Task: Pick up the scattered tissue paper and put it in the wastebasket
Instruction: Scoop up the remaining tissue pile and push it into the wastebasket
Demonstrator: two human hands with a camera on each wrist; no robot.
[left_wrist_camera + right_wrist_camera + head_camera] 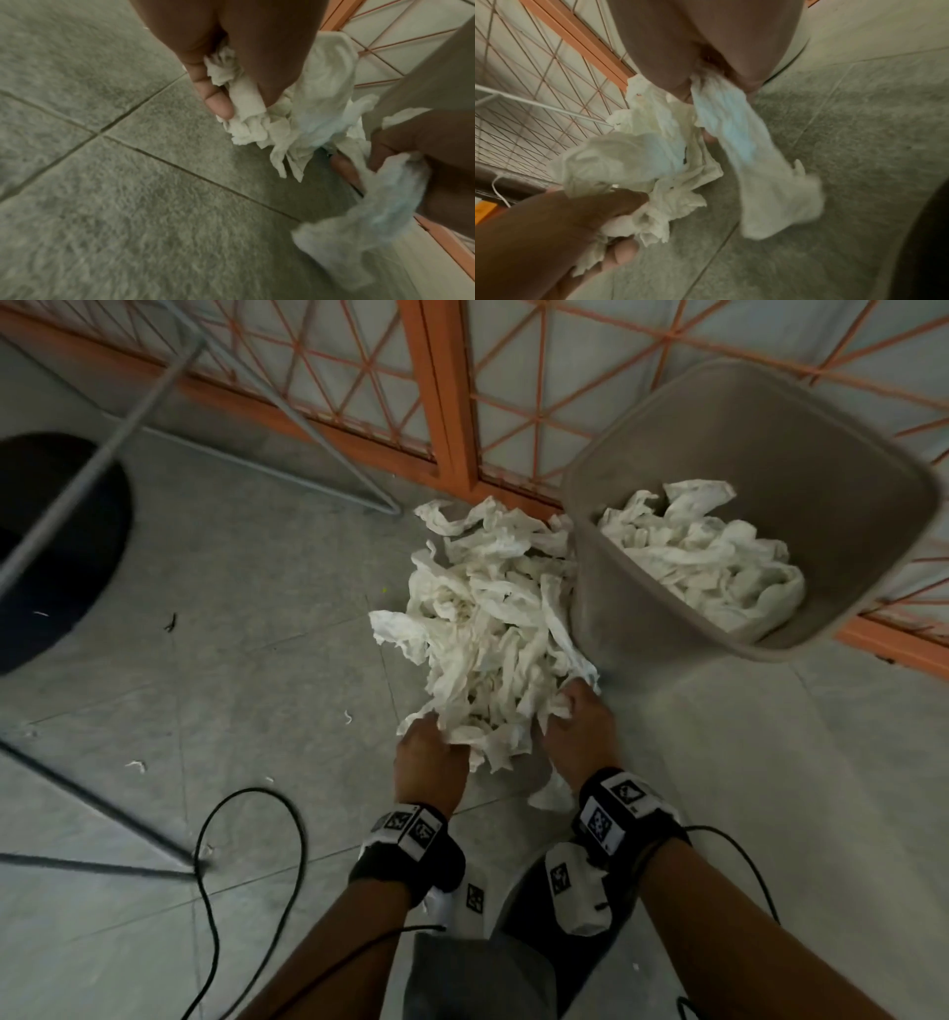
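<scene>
Between both hands' fingers [218, 101] bunches the tissue paper [493, 629].

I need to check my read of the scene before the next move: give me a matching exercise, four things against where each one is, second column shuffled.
Things:
1. wastebasket
2. tissue pile
3. left hand
4. black cable

Places:
A. gripping the near left edge of the paper
B. loose on the floor, lower left
C. on the floor, left of the bin
D. beside the orange fence, some tissue already inside

Pairs: 1-D, 2-C, 3-A, 4-B
</scene>
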